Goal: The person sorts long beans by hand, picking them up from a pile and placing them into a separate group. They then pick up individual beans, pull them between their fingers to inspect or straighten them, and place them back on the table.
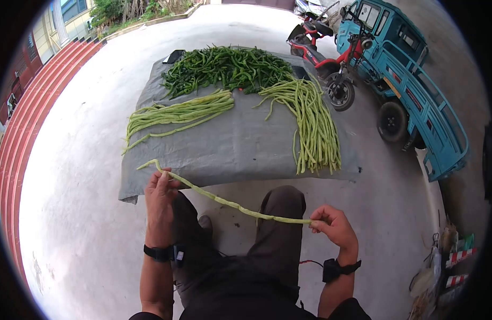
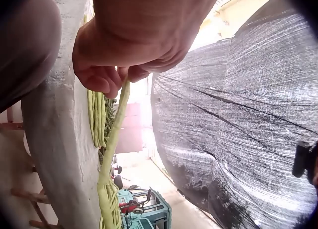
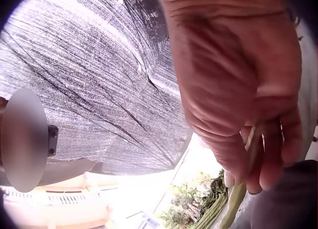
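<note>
One long pale green yardlong bean (image 1: 226, 202) stretches between both hands over the person's knees, in front of the cloth-covered table. My left hand (image 1: 160, 194) pinches it near its bent end, which sticks up past the fingertips. At the other end, my right hand (image 1: 334, 225) grips the tip between thumb and fingers. In the left wrist view the bean (image 2: 115, 129) runs down from the pinching fingers. The right wrist view shows the bean (image 3: 233, 204) coming out below the thumb. A bundle of yardlong beans (image 1: 179, 113) lies on the table's left side.
A larger pile of yardlong beans (image 1: 315, 125) lies at the table's right edge. Green chili peppers (image 1: 230, 68) are heaped at the back of the grey cloth (image 1: 214, 152). A red scooter (image 1: 326, 64) and a blue cargo tricycle (image 1: 416, 90) stand to the right, red steps (image 1: 41, 117) to the left.
</note>
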The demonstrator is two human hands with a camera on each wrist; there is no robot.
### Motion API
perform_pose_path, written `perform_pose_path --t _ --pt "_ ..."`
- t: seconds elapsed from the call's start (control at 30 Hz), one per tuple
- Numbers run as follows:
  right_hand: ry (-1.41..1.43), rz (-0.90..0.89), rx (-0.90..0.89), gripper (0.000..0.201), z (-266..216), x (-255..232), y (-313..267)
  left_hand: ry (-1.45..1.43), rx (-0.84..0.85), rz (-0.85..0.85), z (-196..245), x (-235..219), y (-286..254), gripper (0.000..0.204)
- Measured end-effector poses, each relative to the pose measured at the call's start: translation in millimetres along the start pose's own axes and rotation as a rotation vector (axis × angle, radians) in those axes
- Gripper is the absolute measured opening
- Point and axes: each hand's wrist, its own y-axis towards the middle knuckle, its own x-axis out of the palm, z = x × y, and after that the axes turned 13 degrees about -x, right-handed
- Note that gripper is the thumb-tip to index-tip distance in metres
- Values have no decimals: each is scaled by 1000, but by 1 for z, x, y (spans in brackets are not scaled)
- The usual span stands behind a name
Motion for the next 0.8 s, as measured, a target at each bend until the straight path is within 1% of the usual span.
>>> perform_pose_path --t 0.03,0.13,0.33,0.53,0.63,0.73,0.8 --pt "-1 5 4 10 2 2 1 -18 0 7 2 5 -2 19" --pt "-147 -53 45 11 10 3 2 -26 77 -32 6 15 1 18" --pt "-426 -64 52 15 20 1 -1 37 150 -139 23 49 7 17" --pt "-515 -79 -5 14 28 6 -4 38 219 -204 37 91 14 17" --pt "-559 -115 40 16 33 10 -5 39 224 -264 40 105 16 16" --pt "-528 -106 14 17 38 10 -8 55 198 -268 39 113 21 20" --pt "-550 -111 -55 16 40 8 -10 72 174 -233 39 119 24 20"
